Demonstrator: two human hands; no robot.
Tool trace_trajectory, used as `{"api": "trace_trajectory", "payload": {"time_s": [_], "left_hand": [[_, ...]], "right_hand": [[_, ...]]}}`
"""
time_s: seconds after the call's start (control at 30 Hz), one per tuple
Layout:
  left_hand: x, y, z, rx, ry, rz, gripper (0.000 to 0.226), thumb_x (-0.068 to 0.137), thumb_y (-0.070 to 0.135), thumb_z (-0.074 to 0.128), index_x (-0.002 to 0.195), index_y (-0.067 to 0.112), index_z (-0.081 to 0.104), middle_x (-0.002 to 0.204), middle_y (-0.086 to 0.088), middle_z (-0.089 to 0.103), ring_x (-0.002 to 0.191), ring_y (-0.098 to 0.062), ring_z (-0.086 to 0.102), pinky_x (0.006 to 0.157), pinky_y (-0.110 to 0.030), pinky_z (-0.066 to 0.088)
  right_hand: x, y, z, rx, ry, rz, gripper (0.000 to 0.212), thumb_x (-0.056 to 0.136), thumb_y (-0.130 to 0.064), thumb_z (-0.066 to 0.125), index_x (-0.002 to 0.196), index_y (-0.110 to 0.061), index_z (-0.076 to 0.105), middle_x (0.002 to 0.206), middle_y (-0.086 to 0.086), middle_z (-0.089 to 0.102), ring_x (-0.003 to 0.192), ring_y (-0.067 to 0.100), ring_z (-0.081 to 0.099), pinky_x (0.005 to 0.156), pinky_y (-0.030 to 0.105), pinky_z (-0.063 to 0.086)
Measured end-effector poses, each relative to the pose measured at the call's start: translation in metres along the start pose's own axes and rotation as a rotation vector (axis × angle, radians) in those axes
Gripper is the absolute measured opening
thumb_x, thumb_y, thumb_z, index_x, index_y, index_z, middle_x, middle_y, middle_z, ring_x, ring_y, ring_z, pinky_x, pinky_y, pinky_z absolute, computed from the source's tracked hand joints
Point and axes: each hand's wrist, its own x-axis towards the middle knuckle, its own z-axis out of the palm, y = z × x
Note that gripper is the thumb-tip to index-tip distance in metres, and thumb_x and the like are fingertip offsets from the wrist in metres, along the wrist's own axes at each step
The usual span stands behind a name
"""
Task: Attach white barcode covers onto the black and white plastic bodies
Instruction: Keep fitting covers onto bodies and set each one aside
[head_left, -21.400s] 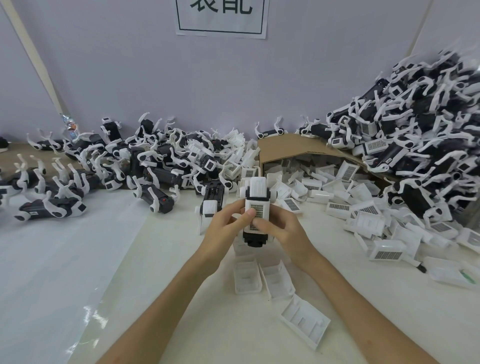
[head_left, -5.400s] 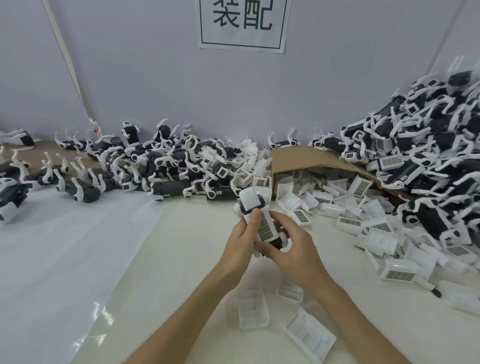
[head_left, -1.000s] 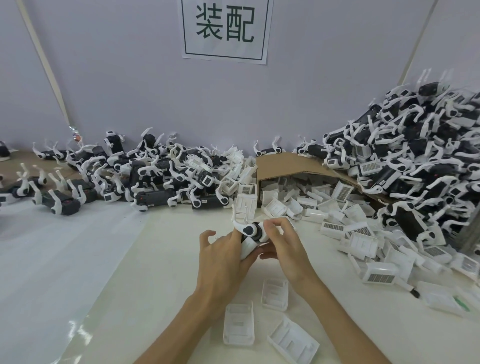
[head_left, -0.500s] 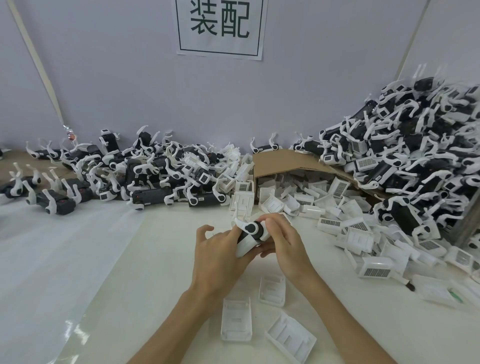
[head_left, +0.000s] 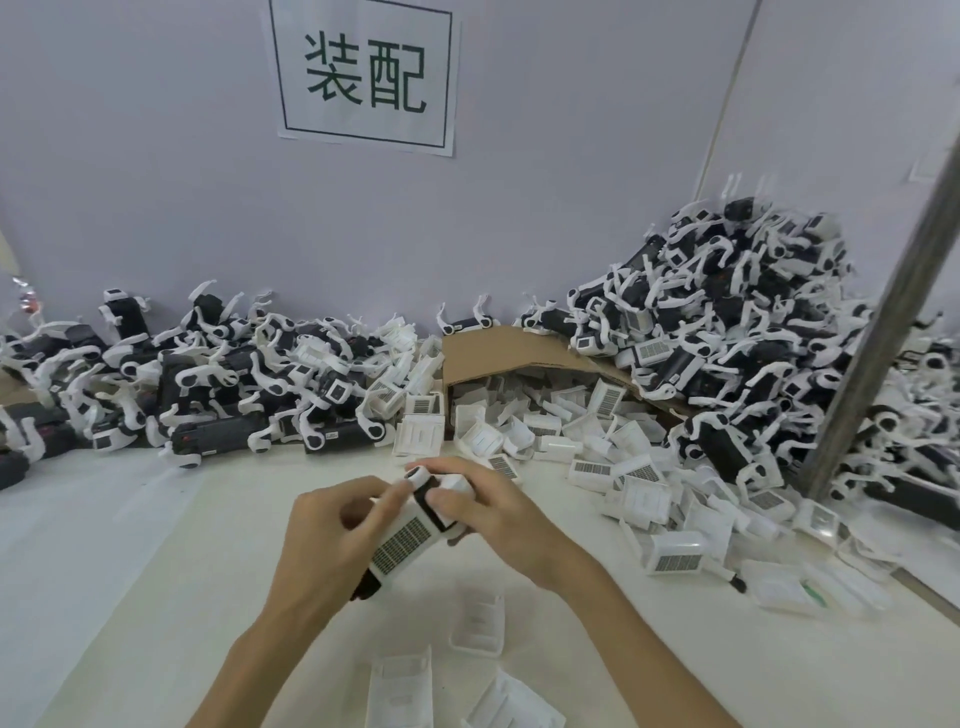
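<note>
Seeing one black and white plastic body (head_left: 430, 512) held just above the white table (head_left: 156, 597), centre of the scene, close to the person. Tilted: black end low and near-left, white round joint at the far, upper end.

White barcode cover (head_left: 401, 543) sitting on the body's upper face, barcode side up, between the two hands. Cannot tell whether fully clicked in.

Gripped by the left hand (head_left: 327, 540) from the left side, fingers and thumb curled round the body and the cover's edge. Narrow grip, holding. Gripped by the right hand (head_left: 501, 512) from the right at the far end, fingers curled over the white part, thumb laid against the body beside the cover. Also narrow, holding the same body.

Lying on the table nearer than the hands: three loose covers (head_left: 479, 626), inner side up. One just left of the right forearm, two at the near edge, partly cut off by the frame.

Far, right of centre: cardboard box (head_left: 493, 348) tipped on its side, spilling a heap of covers (head_left: 597, 457) out to the right, several barcode up.

Far left along the wall: pile of bodies (head_left: 218, 384), white legs sticking out at all angles. Far right: bigger pile (head_left: 727, 322), stacked higher, partly resting on the box flap.

Slanting across the right pile: grey metal pole (head_left: 878, 332). Up on the wall, above the centre: paper sign (head_left: 366, 73) with two dark green characters.
</note>
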Motion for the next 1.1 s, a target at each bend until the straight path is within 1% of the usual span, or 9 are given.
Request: {"api": "trace_trajectory", "payload": {"time_s": [0.1, 0.2, 0.27, 0.33, 0.43, 0.53, 0.73, 0.9, 1.1], "left_hand": [[0.004, 0.002, -0.001, -0.159, 0.076, -0.169, 0.049, 0.09, 0.064, 0.046, 0.071, 0.028, 0.073, 0.061, -0.01, 0.069, 0.054, -0.024, 0.064, 0.051, -0.034, 0.047], [0.008, -0.001, -0.003, -0.284, 0.162, -0.225, 0.055, 0.105, 0.047, 0.036, 0.077, 0.017, 0.074, 0.075, -0.007, 0.074, 0.068, -0.018, 0.07, 0.07, -0.038, 0.05], [0.01, -0.007, -0.003, -0.28, 0.23, -0.232, 0.052, 0.108, 0.038, 0.034, 0.085, 0.012, 0.072, 0.086, -0.003, 0.075, 0.074, -0.017, 0.071, 0.081, -0.039, 0.049], [0.011, -0.01, -0.002, -0.265, 0.239, -0.262, 0.048, 0.109, 0.035, 0.034, 0.087, 0.014, 0.071, 0.09, 0.0, 0.074, 0.075, -0.02, 0.072, 0.083, -0.041, 0.047], [0.009, -0.01, 0.002, -0.236, 0.178, -0.283, 0.047, 0.11, 0.031, 0.032, 0.087, 0.016, 0.07, 0.093, 0.002, 0.074, 0.073, -0.02, 0.072, 0.084, -0.044, 0.047], [0.007, -0.008, 0.008, -0.188, 0.1, -0.285, 0.047, 0.11, 0.031, 0.03, 0.09, 0.017, 0.07, 0.096, 0.004, 0.073, 0.075, -0.018, 0.071, 0.083, -0.042, 0.048], [0.002, 0.003, 0.013, -0.156, -0.038, -0.275, 0.035, 0.094, 0.047, 0.043, 0.095, 0.022, 0.068, 0.098, 0.014, 0.071, 0.079, -0.009, 0.07, 0.079, -0.036, 0.048], [0.021, 0.001, 0.01, -0.104, -0.051, -0.351, 0.014, 0.101, 0.014, 0.054, 0.101, 0.023, 0.066, 0.104, 0.004, 0.072, 0.09, -0.019, 0.071, 0.077, -0.033, 0.048], [0.06, -0.025, -0.004, 0.567, -0.002, -0.183, 0.051, 0.09, 0.021, 0.072, 0.137, 0.017, 0.054, 0.14, -0.008, 0.054, 0.125, -0.034, 0.051, 0.101, -0.049, 0.042]], "right_hand": [[0.006, -0.008, -0.005, -0.095, 0.024, -0.006, 0.035, 0.092, -0.046, 0.058, 0.121, -0.029, 0.067, 0.113, 0.002, 0.07, 0.105, 0.021, 0.066, 0.087, 0.036, 0.055], [0.018, -0.022, -0.021, -0.15, 0.059, 0.06, 0.02, 0.099, -0.042, 0.056, 0.102, -0.029, 0.069, 0.09, -0.001, 0.071, 0.086, 0.025, 0.067, 0.075, 0.034, 0.055], [0.033, -0.042, -0.048, 0.016, 0.144, 0.149, 0.022, 0.1, -0.024, 0.054, 0.105, -0.008, 0.068, 0.079, 0.009, 0.064, 0.064, 0.026, 0.057, 0.057, 0.027, 0.05], [0.044, -0.072, -0.093, 0.178, 0.339, 0.151, 0.021, 0.095, -0.011, 0.055, 0.11, 0.001, 0.062, 0.088, 0.018, 0.06, 0.059, 0.019, 0.05, 0.062, 0.029, 0.047], [0.061, -0.134, -0.168, 0.476, 0.804, -0.016, 0.055, 0.093, -0.03, 0.067, 0.138, -0.01, 0.044, 0.122, 0.003, 0.057, 0.096, 0.016, 0.06, 0.085, 0.024, 0.046], [0.079, -0.172, -0.209, 0.854, 0.767, -0.187, 0.063, 0.106, -0.037, 0.044, 0.157, -0.013, 0.018, 0.16, 0.018, 0.025, 0.141, 0.037, 0.038, 0.11, 0.05, 0.038], [0.067, -0.08, -0.104, -0.084, 0.537, -0.078, 0.029, 0.104, -0.028, 0.05, 0.131, -0.02, 0.054, 0.125, 0.004, 0.06, 0.103, 0.018, 0.061, 0.082, 0.033, 0.049], [0.044, 0.041, -0.014, -0.603, 0.031, 0.047, 0.069, 0.093, -0.048, 0.063, 0.153, -0.031, 0.032, 0.162, -0.004, 0.025, 0.146, 0.017, 0.028, 0.114, 0.038, 0.031], [0.054, 0.078, -0.002, -0.923, 0.065, 0.064, 0.07, 0.096, -0.054, 0.05, 0.157, -0.029, 0.024, 0.167, -0.002, 0.014, 0.152, 0.02, 0.014, 0.12, 0.049, 0.013]]}}
